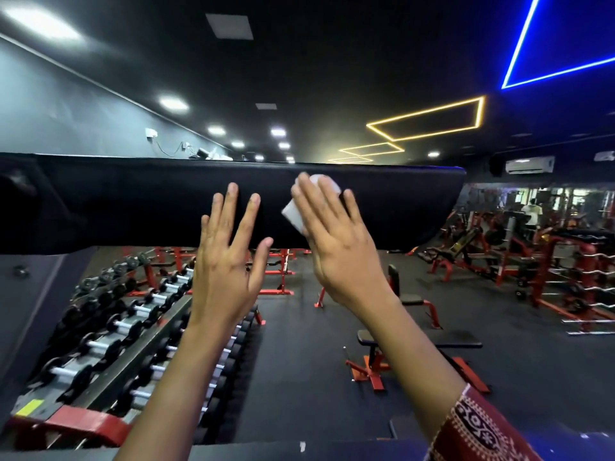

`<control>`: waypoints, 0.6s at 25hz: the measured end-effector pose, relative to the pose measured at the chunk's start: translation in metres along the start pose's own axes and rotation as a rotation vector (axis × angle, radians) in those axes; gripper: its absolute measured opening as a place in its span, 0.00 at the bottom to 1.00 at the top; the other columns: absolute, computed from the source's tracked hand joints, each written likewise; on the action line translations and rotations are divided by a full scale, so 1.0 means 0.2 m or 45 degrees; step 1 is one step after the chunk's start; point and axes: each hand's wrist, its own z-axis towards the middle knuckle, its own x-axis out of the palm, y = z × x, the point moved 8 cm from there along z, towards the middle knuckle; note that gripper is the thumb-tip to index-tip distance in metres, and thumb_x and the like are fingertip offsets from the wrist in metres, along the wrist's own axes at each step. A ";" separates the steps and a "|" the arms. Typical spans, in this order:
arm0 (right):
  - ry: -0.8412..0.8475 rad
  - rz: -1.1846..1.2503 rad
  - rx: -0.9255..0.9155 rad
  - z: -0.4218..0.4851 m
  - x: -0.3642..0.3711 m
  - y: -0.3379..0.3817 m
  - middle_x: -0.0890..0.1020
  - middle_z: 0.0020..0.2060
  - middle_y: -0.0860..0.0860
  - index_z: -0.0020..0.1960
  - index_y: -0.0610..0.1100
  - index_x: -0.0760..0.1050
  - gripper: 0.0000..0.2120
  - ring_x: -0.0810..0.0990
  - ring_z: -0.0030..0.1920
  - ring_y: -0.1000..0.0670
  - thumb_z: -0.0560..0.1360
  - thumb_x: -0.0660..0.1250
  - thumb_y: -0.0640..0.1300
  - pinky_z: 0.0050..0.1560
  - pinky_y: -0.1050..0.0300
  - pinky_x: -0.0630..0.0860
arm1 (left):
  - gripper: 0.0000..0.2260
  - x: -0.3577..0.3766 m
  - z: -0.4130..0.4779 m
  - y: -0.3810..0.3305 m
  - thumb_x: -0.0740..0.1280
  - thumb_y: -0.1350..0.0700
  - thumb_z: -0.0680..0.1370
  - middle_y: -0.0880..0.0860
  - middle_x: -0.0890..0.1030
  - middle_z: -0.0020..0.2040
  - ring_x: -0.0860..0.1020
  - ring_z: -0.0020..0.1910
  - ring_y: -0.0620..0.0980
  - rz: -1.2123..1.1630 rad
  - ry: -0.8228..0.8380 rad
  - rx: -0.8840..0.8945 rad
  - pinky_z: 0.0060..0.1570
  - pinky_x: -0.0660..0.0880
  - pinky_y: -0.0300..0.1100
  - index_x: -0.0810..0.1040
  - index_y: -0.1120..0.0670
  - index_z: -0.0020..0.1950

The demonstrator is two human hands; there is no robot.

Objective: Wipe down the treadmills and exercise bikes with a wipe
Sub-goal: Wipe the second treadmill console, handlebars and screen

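A wide black panel (133, 201), the top of a machine's console, spans the view at head height. My right hand (336, 241) lies flat with straight fingers and presses a white wipe (294, 214) against the panel near its middle. Bits of the wipe show beyond the fingertips and at the thumb side. My left hand (229, 261) is raised beside it, fingers spread and straight, in front of the panel's lower edge and holding nothing. I cannot tell whether the left fingertips touch the panel.
Below the panel, a long dumbbell rack (109, 331) runs along the left. Red-framed benches (409, 344) stand on the dark floor ahead. More red machines (549, 261) fill the right side, with a person far back by the mirrors.
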 end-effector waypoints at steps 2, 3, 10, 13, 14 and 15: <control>-0.031 -0.014 0.082 -0.10 0.00 -0.04 0.56 0.77 0.48 0.77 0.42 0.54 0.31 0.51 0.77 0.51 0.77 0.60 0.34 0.77 0.49 0.46 | 0.25 -0.01 -0.02 0.03 0.57 0.49 0.80 0.56 0.55 0.77 0.51 0.76 0.54 0.004 -0.003 0.004 0.74 0.42 0.40 0.61 0.55 0.76; -0.088 0.013 0.245 -0.15 -0.02 -0.08 0.55 0.77 0.47 0.77 0.42 0.53 0.30 0.49 0.77 0.50 0.78 0.59 0.34 0.77 0.50 0.45 | 0.24 -0.02 -0.02 0.04 0.57 0.49 0.80 0.56 0.55 0.77 0.51 0.76 0.54 0.009 -0.007 0.003 0.74 0.42 0.40 0.61 0.55 0.76; -0.018 -0.078 -0.100 0.12 0.08 0.19 0.63 0.75 0.46 0.75 0.40 0.62 0.27 0.59 0.75 0.48 0.76 0.55 0.36 0.74 0.48 0.51 | 0.24 -0.05 -0.01 0.10 0.57 0.50 0.81 0.56 0.55 0.77 0.52 0.76 0.54 0.030 -0.034 0.020 0.75 0.44 0.41 0.61 0.56 0.76; -0.170 -0.072 0.375 0.05 -0.02 -0.04 0.57 0.77 0.45 0.77 0.40 0.55 0.27 0.52 0.77 0.48 0.79 0.55 0.35 0.76 0.49 0.46 | 0.24 -0.05 -0.01 0.10 0.58 0.51 0.81 0.58 0.57 0.76 0.52 0.76 0.55 0.004 -0.061 0.031 0.75 0.45 0.41 0.61 0.57 0.75; -0.177 -0.068 0.479 -0.03 -0.01 -0.04 0.54 0.77 0.45 0.77 0.39 0.52 0.29 0.49 0.77 0.48 0.78 0.54 0.33 0.77 0.49 0.44 | 0.24 -0.04 -0.01 0.10 0.58 0.51 0.81 0.57 0.56 0.76 0.52 0.76 0.55 -0.002 -0.062 0.035 0.75 0.45 0.42 0.61 0.57 0.75; -0.153 -0.057 0.487 -0.08 0.01 0.02 0.51 0.77 0.45 0.78 0.39 0.51 0.31 0.47 0.77 0.48 0.76 0.54 0.32 0.77 0.49 0.42 | 0.24 -0.04 -0.01 0.10 0.58 0.51 0.81 0.57 0.56 0.76 0.52 0.76 0.55 -0.006 -0.064 0.039 0.75 0.45 0.42 0.60 0.57 0.75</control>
